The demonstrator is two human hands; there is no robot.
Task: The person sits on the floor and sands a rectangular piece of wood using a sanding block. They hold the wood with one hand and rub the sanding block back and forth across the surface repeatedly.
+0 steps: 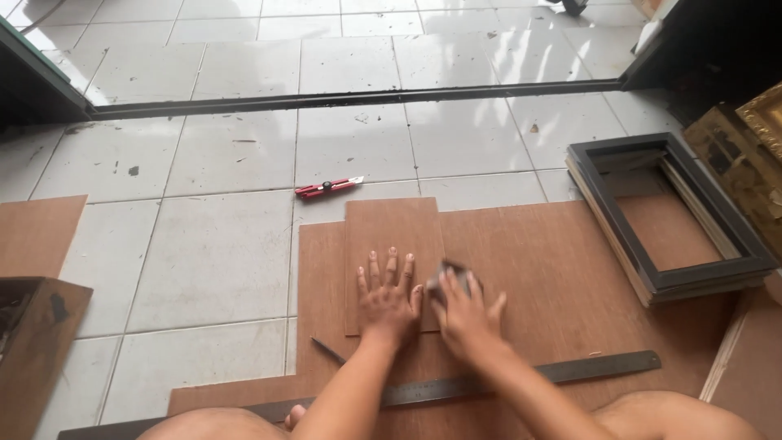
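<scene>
Left hand [388,303] flat, fingers spread, on small brown board [394,240]. Right hand [464,314] grips grey sanding block [453,275] at board's 3 o'clock edge. Bare floor tiles [212,261] at 9 o'clock.

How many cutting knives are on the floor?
1. The red utility knife lies on the white tiles just beyond the small brown board that the left hand presses flat. Others may be hidden out of view.
</scene>
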